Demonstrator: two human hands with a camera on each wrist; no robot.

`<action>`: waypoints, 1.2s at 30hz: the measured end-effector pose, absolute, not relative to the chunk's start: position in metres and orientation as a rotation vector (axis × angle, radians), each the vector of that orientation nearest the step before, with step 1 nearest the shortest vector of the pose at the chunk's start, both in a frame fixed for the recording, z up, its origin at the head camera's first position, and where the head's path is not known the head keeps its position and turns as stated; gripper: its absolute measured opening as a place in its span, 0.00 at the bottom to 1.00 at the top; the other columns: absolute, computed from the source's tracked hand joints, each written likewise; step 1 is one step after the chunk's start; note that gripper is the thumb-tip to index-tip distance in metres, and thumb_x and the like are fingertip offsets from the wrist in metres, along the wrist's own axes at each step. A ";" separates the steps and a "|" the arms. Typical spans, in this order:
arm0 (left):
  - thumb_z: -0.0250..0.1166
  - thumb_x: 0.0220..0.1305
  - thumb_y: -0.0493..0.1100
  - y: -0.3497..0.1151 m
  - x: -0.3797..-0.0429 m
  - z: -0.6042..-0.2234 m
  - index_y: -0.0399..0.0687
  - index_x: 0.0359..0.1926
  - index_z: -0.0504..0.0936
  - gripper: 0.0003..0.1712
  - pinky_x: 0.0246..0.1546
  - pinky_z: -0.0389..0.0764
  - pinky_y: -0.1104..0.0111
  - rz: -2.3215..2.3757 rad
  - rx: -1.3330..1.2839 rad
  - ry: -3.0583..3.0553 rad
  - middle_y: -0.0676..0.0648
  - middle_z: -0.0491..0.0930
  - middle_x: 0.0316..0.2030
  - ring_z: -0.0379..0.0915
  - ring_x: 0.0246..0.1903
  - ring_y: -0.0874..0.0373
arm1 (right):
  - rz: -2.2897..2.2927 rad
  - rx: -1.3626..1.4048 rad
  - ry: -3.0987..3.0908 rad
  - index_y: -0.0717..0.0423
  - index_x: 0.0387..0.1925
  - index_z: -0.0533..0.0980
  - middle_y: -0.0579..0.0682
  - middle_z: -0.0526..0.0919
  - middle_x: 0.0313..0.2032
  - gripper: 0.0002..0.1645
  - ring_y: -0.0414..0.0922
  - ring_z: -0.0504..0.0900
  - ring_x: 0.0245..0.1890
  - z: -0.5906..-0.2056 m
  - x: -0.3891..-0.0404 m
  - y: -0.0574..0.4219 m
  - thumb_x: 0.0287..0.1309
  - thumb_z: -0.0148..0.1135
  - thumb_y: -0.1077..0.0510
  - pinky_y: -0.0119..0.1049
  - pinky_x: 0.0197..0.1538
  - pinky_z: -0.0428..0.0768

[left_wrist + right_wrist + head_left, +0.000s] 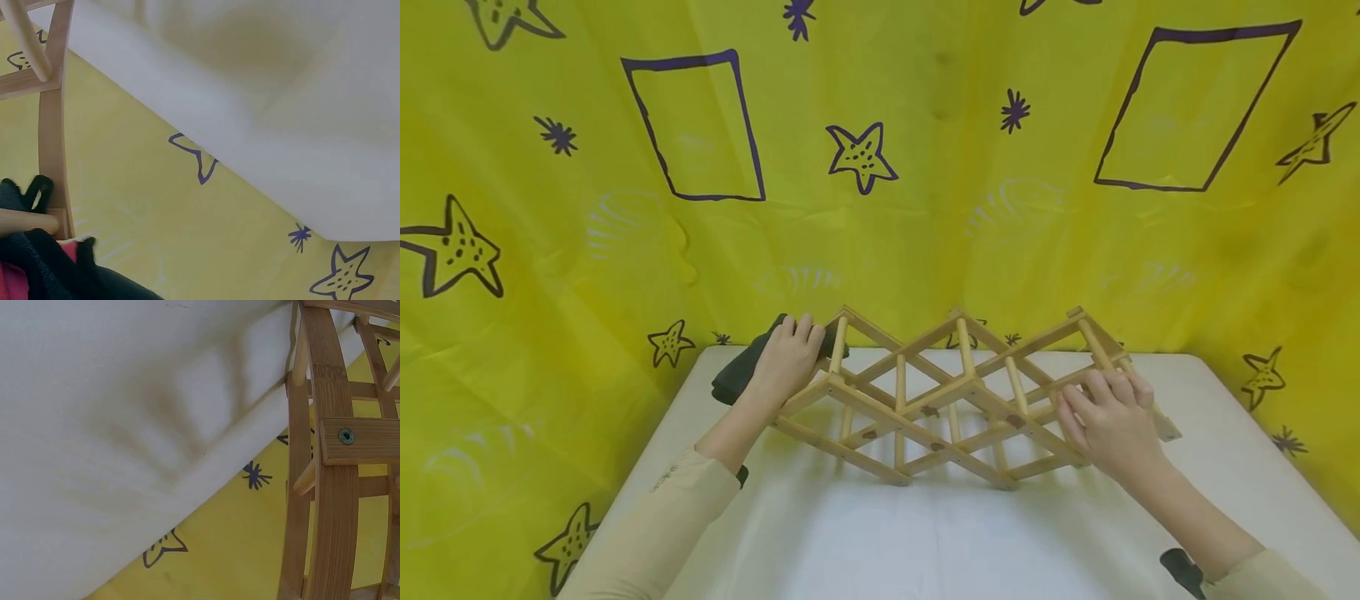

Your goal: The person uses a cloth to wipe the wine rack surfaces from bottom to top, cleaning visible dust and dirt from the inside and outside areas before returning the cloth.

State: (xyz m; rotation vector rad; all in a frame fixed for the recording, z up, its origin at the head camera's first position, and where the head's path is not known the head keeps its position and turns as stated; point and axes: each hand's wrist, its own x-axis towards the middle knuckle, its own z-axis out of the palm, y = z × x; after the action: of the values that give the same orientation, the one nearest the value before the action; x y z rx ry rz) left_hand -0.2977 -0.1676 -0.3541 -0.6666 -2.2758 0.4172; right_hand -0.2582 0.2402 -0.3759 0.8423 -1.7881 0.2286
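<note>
From where I stand, the person has both hands at a pale wooden lattice rack (936,446), built of flat crossed slats and round rods and spread sideways in a row of diamonds. It is over the far half of a white-covered table (880,546); I can't quite tell whether its lower corners touch the surface or sit just above it.

The left hand (786,358) is at the rack's left end, fingers bent over a dark green, nearly black cloth bundle (737,371) and gripping it against the frame. Seen from the left wrist, a round rod crosses in front of the dark fabric, and a pinkish-red patch (14,281) shows among its folds. The right hand (1108,421) grips the rack's right end, its fingers curled over the wood. From the right wrist, a round metal screw head (346,436) sits where two slats cross.

Beige sleeves (651,525) cover the forearms. Behind the table hangs a bright yellow cloth (917,250) printed with purple stars, bursts and four-sided outlines.
</note>
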 end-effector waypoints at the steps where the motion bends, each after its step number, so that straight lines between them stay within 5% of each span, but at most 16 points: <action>1: 0.71 0.45 0.50 -0.168 -0.298 -0.354 0.37 0.35 0.62 0.30 0.25 0.62 0.66 0.403 -0.674 -2.250 0.43 0.59 0.30 0.54 0.26 0.52 | 0.230 0.842 -1.788 0.62 0.18 0.69 0.58 0.68 0.24 0.23 0.56 0.60 0.29 -0.376 -0.258 0.240 0.62 0.42 0.52 0.55 0.38 0.52; 12: 0.60 0.59 0.41 -0.165 -0.294 -0.352 0.43 0.40 0.68 0.11 0.29 0.70 0.63 0.423 -0.494 -2.381 0.42 0.66 0.35 0.61 0.29 0.49 | 0.226 0.834 -1.754 0.61 0.16 0.68 0.57 0.67 0.23 0.21 0.56 0.60 0.29 -0.375 -0.259 0.238 0.59 0.43 0.54 0.54 0.37 0.52; 25: 0.65 0.54 0.43 -0.165 -0.295 -0.354 0.42 0.37 0.65 0.18 0.31 0.67 0.63 0.420 -0.594 -2.255 0.42 0.64 0.35 0.62 0.32 0.49 | 0.223 0.819 -1.763 0.61 0.16 0.68 0.57 0.67 0.23 0.21 0.57 0.61 0.29 -0.376 -0.259 0.239 0.59 0.42 0.53 0.54 0.37 0.52; 36: 0.58 0.61 0.41 -0.163 -0.288 -0.348 0.45 0.41 0.67 0.11 0.36 0.70 0.61 0.546 -0.493 -2.478 0.44 0.64 0.37 0.63 0.37 0.50 | 0.225 0.823 -1.764 0.61 0.16 0.68 0.57 0.67 0.23 0.21 0.57 0.61 0.29 -0.376 -0.258 0.239 0.59 0.43 0.54 0.54 0.37 0.53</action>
State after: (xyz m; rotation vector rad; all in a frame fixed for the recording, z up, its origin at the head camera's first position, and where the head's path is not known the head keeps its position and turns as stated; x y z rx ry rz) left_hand -0.2877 -0.1628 -0.3476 -0.4926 -2.4783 0.5460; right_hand -0.2583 0.2391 -0.3756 0.8228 -1.7639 0.2249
